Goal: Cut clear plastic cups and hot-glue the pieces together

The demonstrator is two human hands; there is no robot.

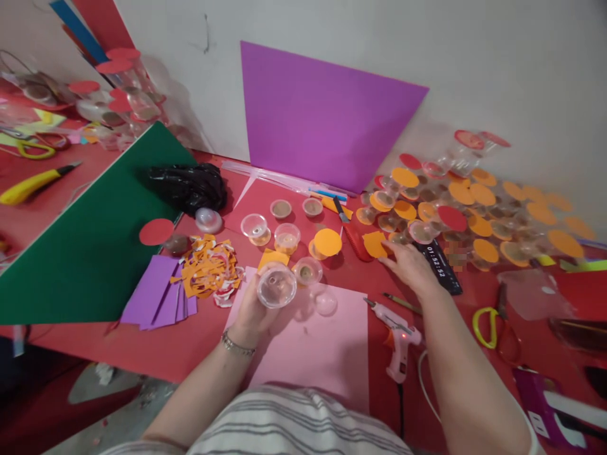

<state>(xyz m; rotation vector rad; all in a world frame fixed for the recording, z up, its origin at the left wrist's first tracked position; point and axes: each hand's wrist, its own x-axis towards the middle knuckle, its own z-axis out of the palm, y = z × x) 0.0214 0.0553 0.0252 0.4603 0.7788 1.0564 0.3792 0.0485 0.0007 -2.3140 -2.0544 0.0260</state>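
My left hand (251, 313) is wrapped round a clear plastic cup (277, 287), its round opening tilted towards me, above a pink sheet (308, 354). My right hand (408, 264) stretches forward with fingers apart, the tips at the edge of a small orange paper piece (374, 244); whether they grip it I cannot tell. Just past the held cup stand several clear cups, one with an orange disc (328, 242) on it. A clear dome (326, 303) rests on the pink sheet. A red-handled cutter (356, 240) lies left of the orange piece.
A pink glue gun (396, 335) with a lit red light lies below my right forearm, near scissors (493, 328) and a black timer (439, 268). Many disc-topped cups crowd the back right. Orange scraps (211, 268), purple paper (154, 294) and a green board (104, 246) are at left.
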